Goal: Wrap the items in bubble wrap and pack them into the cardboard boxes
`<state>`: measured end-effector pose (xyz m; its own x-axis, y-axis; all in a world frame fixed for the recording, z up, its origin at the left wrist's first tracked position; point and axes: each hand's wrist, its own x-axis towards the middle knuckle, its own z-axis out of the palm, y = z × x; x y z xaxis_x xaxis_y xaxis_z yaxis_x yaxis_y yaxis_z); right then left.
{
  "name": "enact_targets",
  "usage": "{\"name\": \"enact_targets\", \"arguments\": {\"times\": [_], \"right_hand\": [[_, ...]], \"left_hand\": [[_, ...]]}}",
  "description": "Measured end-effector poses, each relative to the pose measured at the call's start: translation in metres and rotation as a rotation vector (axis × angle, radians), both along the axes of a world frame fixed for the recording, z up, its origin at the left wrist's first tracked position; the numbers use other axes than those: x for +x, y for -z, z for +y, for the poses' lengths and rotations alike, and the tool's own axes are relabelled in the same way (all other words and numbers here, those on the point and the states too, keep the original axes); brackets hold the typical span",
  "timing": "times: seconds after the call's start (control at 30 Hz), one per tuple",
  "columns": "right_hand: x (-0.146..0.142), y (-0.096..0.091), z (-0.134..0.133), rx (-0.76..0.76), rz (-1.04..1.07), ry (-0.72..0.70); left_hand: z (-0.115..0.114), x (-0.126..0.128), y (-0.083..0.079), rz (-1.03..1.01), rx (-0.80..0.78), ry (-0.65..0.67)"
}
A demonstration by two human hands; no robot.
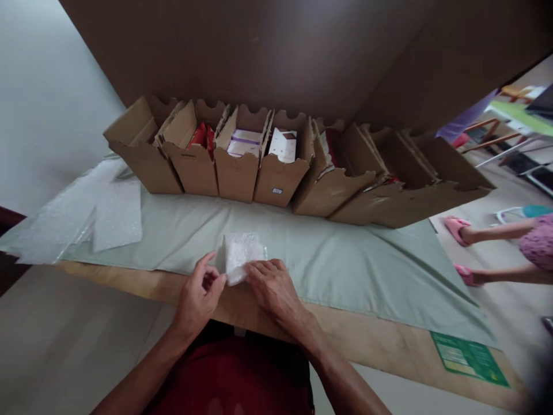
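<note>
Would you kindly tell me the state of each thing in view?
Bubble-wrap bundle: folded.
Right hand: resting on the bundle.
Left hand: partly curled, at the bundle's edge.
Bubble-wrap sheets: lying loose.
Cardboard boxes: open-topped, upright.
Green cloth: spread, wrinkled.

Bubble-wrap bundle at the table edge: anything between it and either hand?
Nothing visible. The right hand lies on the near right part of the bubble-wrap bundle. The left hand is at its near left corner with nothing seen between; whether its fingertips touch is unclear.
</note>
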<state>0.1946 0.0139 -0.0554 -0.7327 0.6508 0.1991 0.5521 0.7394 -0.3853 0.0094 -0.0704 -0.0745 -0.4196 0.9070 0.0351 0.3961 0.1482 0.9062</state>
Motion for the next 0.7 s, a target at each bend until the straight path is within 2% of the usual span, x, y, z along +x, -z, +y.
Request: {"name": "enact_targets", "arguments": {"times": [0.1,0.17,0.23,0.3,0.37,0.43,0.5,0.57,0.7], "right_hand": [[0.002,-0.018,0.004,-0.157,0.035,0.048],[0.004,-0.029,0.002,-0.260,0.074,0.044],[0.008,-0.037,-0.002,-0.389,0.119,-0.001],[0.011,-0.041,-0.006,-0.579,0.193,-0.061],[0.014,-0.041,-0.007,-0.798,0.306,-0.088],[0.016,-0.038,-0.007,-0.981,0.423,-0.056],[0.017,-0.033,-0.007,-1.079,0.497,-0.003],[0.018,-0.028,-0.008,-1.054,0.519,0.069],[0.028,-0.019,-0.007,-0.735,0.498,0.288]], "left_hand": [[-0.013,0.001,-0.008,-0.432,-0.065,-0.022],[-0.017,0.004,-0.012,-0.723,-0.113,0.038],[-0.016,0.007,-0.015,-0.924,-0.119,0.127],[-0.012,0.011,-0.016,-1.034,-0.106,0.206],[-0.010,0.016,-0.017,-1.106,-0.093,0.227],[-0.009,0.022,-0.016,-1.155,-0.081,0.185],[-0.011,0.028,-0.015,-1.169,-0.073,0.128],[-0.013,0.035,-0.013,-1.143,-0.075,0.095],[-0.011,0.041,-0.008,-1.032,-0.065,0.076]]}}
